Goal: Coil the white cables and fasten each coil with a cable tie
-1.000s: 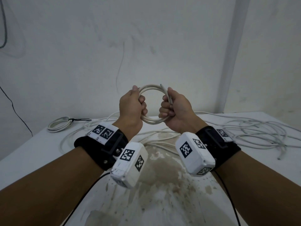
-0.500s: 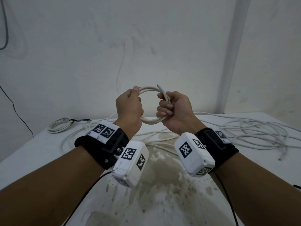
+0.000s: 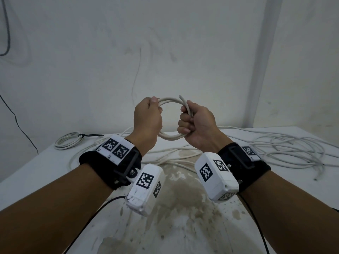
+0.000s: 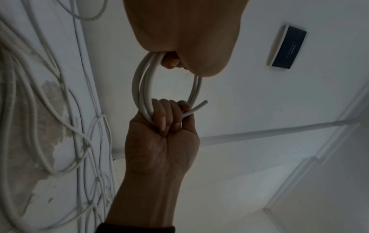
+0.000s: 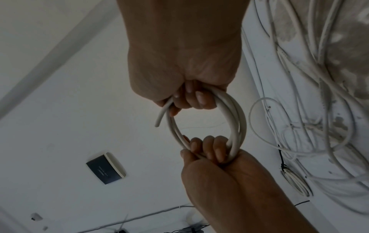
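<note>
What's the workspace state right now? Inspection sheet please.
Surface: white table, brown stain patch at its middle.
Job's things: coil in hand, untied, free end sticking up; tied coil at far left with black cable tie.
Clutter: nothing seen.
Grippers: left hand grips the coil's left side; right hand grips its right side, fingers curled round the strands.
Cables: loose white cables tangled on the table's right.
Surroundings: white wall; dark wall cord.
</note>
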